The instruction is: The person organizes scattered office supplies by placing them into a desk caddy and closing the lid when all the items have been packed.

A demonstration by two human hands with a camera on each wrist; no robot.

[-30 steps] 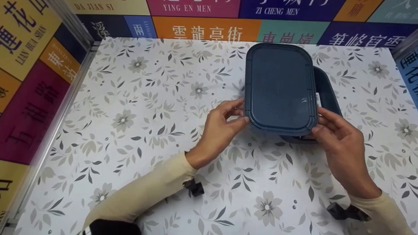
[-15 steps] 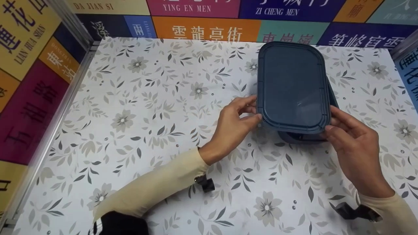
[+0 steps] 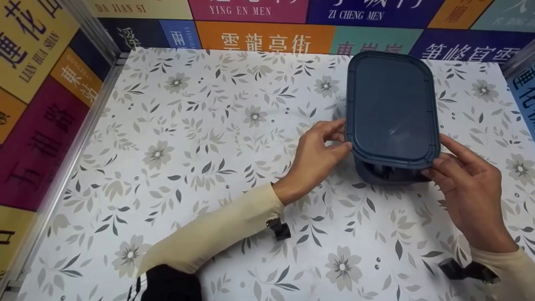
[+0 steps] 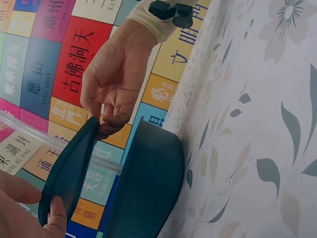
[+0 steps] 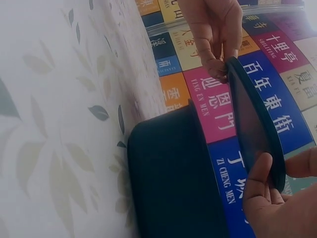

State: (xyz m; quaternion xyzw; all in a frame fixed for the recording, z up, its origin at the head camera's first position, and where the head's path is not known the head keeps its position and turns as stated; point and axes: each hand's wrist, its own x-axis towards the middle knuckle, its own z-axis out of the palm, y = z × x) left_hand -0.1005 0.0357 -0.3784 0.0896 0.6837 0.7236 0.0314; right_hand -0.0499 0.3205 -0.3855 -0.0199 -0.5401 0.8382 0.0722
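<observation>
A dark blue rectangular lid (image 3: 391, 108) with rounded corners hangs above a matching deep container (image 3: 388, 173). My left hand (image 3: 315, 156) pinches the lid's left edge near the front corner. On the opposite side, my right hand (image 3: 472, 184) pinches its right edge, thumb on top. Both wrist views show a gap between the lid (image 4: 69, 168) and the container (image 4: 148, 173), which stands upright on the table. From the right wrist, the lid (image 5: 255, 119) looks tilted and apart from the container (image 5: 173, 173). The container's inside is mostly hidden beneath the lid.
The table (image 3: 209, 138) has a white cloth with grey flowers and leaves. Colourful panels with printed characters (image 3: 263, 37) rise behind its back edge and along the left side. A metal rail (image 3: 83, 125) runs by the left edge.
Both hands have carried the lid rightward. It was left of the container, with part of the inside showing at the right, and is now over it. The container has stayed in place.
</observation>
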